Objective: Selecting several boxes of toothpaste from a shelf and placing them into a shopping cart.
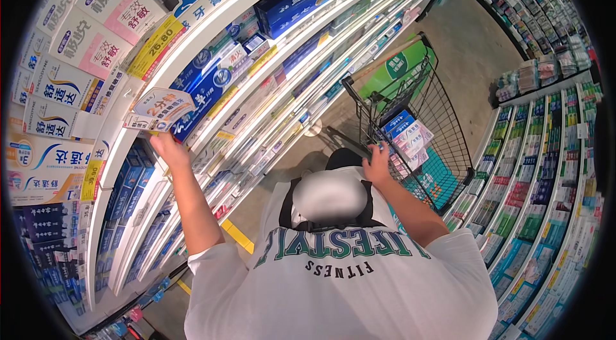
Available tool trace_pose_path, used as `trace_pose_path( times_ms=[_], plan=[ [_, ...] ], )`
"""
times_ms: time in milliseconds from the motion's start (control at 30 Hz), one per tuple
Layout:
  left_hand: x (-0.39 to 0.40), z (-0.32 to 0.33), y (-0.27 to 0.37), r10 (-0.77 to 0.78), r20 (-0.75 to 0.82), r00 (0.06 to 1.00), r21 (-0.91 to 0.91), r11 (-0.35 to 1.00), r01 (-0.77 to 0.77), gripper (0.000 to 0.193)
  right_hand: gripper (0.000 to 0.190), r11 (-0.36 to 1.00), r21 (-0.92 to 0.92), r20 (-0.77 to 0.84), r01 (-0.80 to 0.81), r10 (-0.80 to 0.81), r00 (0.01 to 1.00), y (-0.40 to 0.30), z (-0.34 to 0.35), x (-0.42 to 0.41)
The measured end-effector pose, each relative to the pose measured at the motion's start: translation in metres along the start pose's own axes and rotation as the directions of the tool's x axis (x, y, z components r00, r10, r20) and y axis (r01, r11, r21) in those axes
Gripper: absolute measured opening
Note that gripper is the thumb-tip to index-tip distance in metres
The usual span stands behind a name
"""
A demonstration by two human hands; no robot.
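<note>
My left hand (169, 148) reaches into the toothpaste shelf on the left, beside a blue toothpaste box (198, 111). Its fingertips are partly hidden behind a hexagonal shelf sign (163, 104), so a grip cannot be made out. My right hand (378, 163) is at the near side of a black wire shopping cart (445, 113), fingers apart, with nothing seen in them. Whether it touches the rim is unclear. Inside the cart, pink-and-white boxes (411, 140) and a blue box (398, 123) lie above a teal package (428, 178).
Sensodyne boxes (57, 82) fill the upper left shelf, with yellow price tags (156, 46) along its edge. Dark blue cartons (296, 3) stand farther along. Another stocked shelf (524, 195) curves along the right. Bare floor (457, 36) shows beyond the cart.
</note>
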State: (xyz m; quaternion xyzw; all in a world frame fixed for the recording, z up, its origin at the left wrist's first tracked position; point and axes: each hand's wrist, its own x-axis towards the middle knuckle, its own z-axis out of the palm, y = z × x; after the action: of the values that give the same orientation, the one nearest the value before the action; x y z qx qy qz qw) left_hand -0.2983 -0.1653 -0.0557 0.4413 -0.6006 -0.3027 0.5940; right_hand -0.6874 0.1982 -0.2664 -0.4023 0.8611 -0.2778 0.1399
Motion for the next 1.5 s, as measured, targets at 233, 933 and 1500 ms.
trace_pose_path(
  times_ms=[233, 933, 1500],
  plan=[
    [-0.039, 0.006, 0.062, -0.208, 0.084, 0.975, -0.408, 0.885, 0.224, 0.056, 0.043, 0.902, 0.406, 0.172, 0.146, -0.232, 0.957, -0.08, -0.003, 0.019],
    [-0.144, 0.211, 0.066, -0.417, 0.908, 0.051, 0.294, 0.717, 0.632, 0.045, 0.077, 0.916, 0.402, 0.601, 0.021, -0.281, 0.748, -0.111, -0.21, 0.044],
    [-0.312, 0.388, 0.091, -0.494, 0.798, -0.346, 0.406, 0.016, 0.914, 0.04, 0.073, -0.11, 0.837, 0.545, -0.535, 0.106, 0.831, 0.051, -0.199, -0.005]
  ],
)
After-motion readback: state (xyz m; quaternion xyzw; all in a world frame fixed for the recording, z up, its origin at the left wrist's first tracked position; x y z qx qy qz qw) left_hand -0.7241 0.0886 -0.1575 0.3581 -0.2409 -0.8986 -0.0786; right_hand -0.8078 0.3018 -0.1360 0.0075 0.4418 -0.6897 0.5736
